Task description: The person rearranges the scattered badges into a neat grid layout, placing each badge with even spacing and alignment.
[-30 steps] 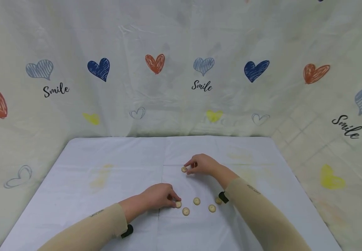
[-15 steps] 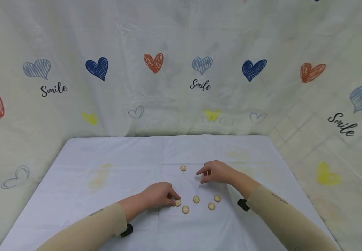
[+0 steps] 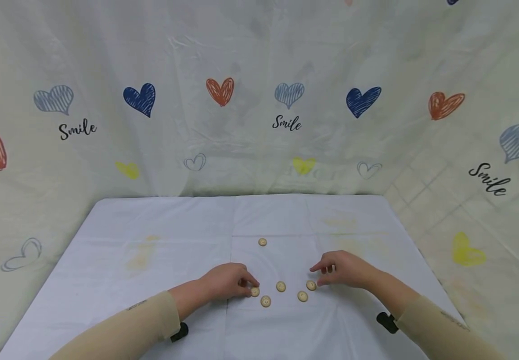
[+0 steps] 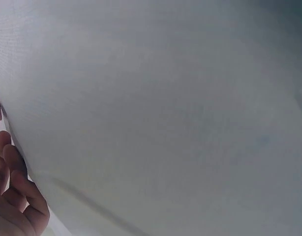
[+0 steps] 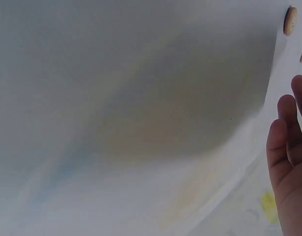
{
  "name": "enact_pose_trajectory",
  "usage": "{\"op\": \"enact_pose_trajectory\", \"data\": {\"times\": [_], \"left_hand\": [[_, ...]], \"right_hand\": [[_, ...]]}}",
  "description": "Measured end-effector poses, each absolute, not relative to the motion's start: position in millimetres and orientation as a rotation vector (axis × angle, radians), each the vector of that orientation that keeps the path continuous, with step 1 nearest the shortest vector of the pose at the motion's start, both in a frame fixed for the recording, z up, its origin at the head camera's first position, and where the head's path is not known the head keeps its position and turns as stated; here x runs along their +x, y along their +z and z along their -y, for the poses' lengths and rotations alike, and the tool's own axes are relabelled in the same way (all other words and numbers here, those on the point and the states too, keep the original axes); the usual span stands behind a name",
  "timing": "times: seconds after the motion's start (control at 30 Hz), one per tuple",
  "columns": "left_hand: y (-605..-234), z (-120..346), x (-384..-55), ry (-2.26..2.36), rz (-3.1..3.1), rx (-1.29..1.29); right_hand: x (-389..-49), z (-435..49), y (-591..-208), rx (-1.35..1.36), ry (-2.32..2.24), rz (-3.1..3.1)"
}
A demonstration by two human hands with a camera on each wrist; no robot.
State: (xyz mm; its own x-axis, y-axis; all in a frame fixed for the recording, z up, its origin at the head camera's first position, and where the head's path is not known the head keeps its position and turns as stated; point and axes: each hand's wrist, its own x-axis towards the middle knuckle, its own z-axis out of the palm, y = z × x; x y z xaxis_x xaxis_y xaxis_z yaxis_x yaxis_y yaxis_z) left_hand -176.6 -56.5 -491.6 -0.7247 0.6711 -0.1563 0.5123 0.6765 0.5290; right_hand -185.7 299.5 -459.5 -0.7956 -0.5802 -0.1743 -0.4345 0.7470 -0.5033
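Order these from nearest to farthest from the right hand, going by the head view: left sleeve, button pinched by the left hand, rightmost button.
1. Rightmost button: just left of the right hand, by the thumb.
2. Pinched button: farther left, at the left hand.
3. Left sleeve: farthest left, low in the picture.

- A round tan button (image 3: 262, 242) is lying below frame centre.
- Lower, a second button (image 3: 255, 292) is being pinched by the left hand (image 3: 229, 281).
- Rightward, a third button (image 3: 266, 301) and fourth button (image 3: 281, 286) are lying flat.
- Farther right, a fifth button (image 3: 302, 296) and sixth button (image 3: 311, 285) are lying close.
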Motion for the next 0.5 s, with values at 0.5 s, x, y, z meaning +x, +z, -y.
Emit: {"op": "enact_pose_trajectory", "data": {"times": [0.5], "left_hand": [[-491.7,54.2,-176.9,0.632,-2.557,0.925]], "right_hand": [[-182.1,-300.9,-476.4,-0.861,-0.632,-2.625]]}}
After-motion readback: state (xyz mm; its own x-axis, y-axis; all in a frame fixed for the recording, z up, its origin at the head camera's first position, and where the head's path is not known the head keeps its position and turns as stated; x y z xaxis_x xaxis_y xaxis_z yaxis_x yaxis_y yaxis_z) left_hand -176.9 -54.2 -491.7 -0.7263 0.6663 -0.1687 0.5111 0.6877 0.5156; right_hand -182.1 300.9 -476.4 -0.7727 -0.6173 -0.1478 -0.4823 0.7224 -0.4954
